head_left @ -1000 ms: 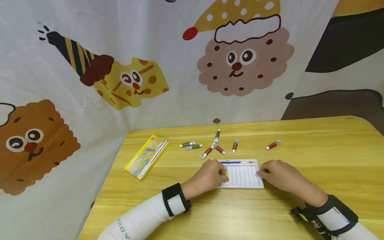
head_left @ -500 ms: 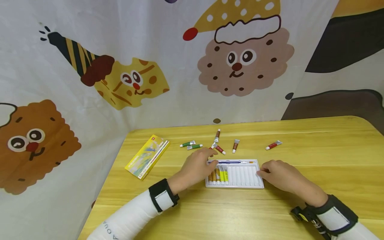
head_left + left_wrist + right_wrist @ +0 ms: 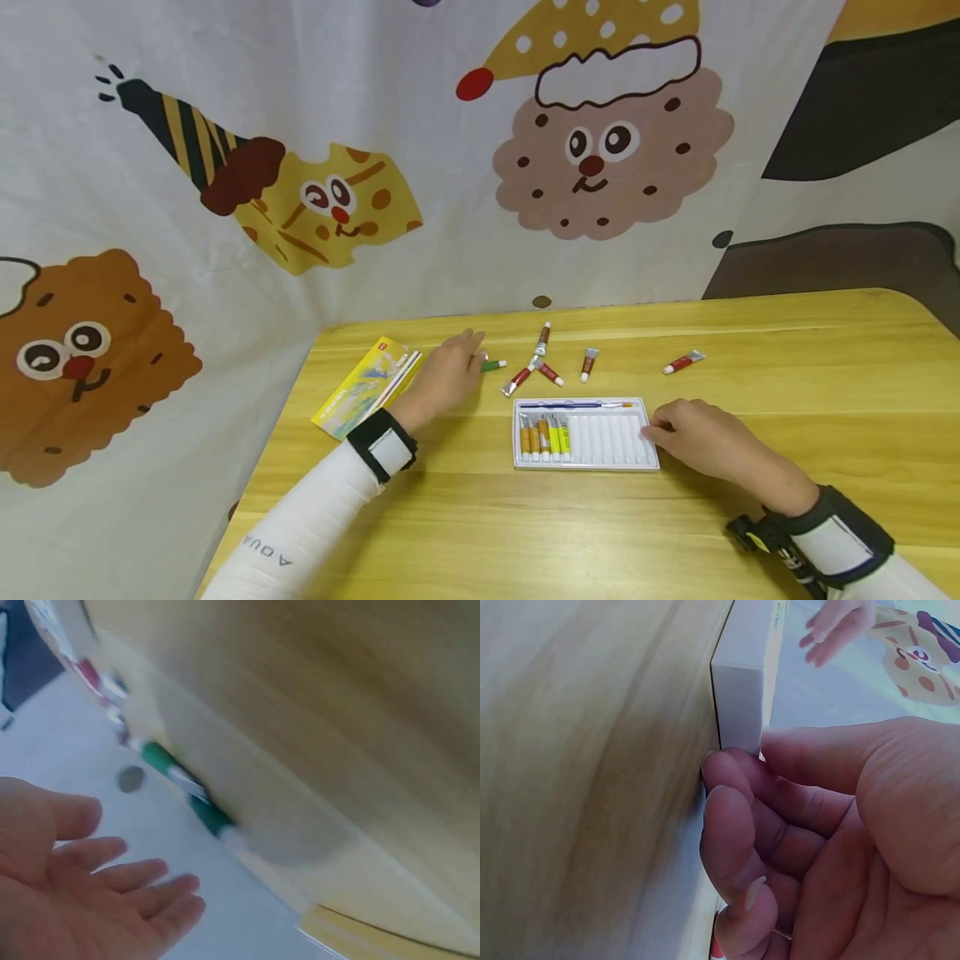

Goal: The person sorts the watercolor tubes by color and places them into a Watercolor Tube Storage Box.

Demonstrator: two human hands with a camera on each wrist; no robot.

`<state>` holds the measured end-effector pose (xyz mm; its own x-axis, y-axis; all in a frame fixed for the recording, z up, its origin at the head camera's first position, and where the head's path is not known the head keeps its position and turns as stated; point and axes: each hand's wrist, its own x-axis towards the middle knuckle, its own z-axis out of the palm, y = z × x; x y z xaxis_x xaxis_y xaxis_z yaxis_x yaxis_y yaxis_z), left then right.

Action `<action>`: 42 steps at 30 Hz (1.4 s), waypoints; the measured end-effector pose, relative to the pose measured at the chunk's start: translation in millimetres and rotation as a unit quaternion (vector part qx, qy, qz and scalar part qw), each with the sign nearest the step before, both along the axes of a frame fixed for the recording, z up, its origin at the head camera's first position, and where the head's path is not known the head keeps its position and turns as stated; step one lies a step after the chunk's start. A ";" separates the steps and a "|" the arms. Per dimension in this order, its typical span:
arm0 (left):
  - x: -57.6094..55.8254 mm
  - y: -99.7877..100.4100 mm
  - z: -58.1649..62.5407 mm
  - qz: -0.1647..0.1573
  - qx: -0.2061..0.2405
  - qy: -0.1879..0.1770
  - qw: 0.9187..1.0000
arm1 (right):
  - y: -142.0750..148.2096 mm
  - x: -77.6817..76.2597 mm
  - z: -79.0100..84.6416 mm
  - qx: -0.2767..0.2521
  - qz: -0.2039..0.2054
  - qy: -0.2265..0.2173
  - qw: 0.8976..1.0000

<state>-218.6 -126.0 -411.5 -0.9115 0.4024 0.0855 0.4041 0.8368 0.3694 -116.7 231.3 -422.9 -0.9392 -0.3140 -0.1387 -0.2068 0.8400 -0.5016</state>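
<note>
My left hand [image 3: 442, 373] hovers over the green paint tubes [image 3: 184, 784] at the back left, its fingers loosely spread and holding nothing. In the head view it covers most of them; one green tube [image 3: 492, 365] shows past its fingertips. The white paint tray [image 3: 611, 465] lies mid-table, with a blue paintbrush [image 3: 570, 406] along its back slot. Ochre paint tubes [image 3: 534, 440] and yellow paint tubes [image 3: 559, 437] fill its left slots, while the slots to the right are bare. Between thumb and curled fingers, my right hand [image 3: 697, 437] pinches the tray's right edge [image 3: 739, 709].
Red paint tubes [image 3: 517, 377] and brown paint tubes [image 3: 589, 365] lie scattered behind the tray. Another red tube [image 3: 684, 362] lies farther right. A yellow paint box [image 3: 360, 400] rests at the left, partly behind the left forearm. A printed curtain [image 3: 450, 250] hangs behind the table.
My left hand has left the tray's yellow tubes and moved left and back, over the green tubes. The tray and my right hand have stayed in place.
</note>
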 end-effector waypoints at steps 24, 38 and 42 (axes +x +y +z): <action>-24.9 -12.0 -13.9 -0.006 -0.057 0.017 0.998 | 0.0 0.0 0.1 -0.002 0.003 0.000 1.000; -21.3 -8.4 -11.7 0.003 -0.041 -0.023 0.999 | 0.9 -0.2 0.3 0.002 0.004 0.003 1.000; -20.7 -9.4 -15.6 0.021 -0.006 -0.021 1.000 | 1.1 -0.4 0.4 0.002 0.004 0.003 1.000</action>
<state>-239.3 -135.4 -427.1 -0.9305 0.3639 0.0419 0.3522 0.8575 0.3751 -117.1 232.4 -422.5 -0.9373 -0.3219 -0.1334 -0.2178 0.8400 -0.4969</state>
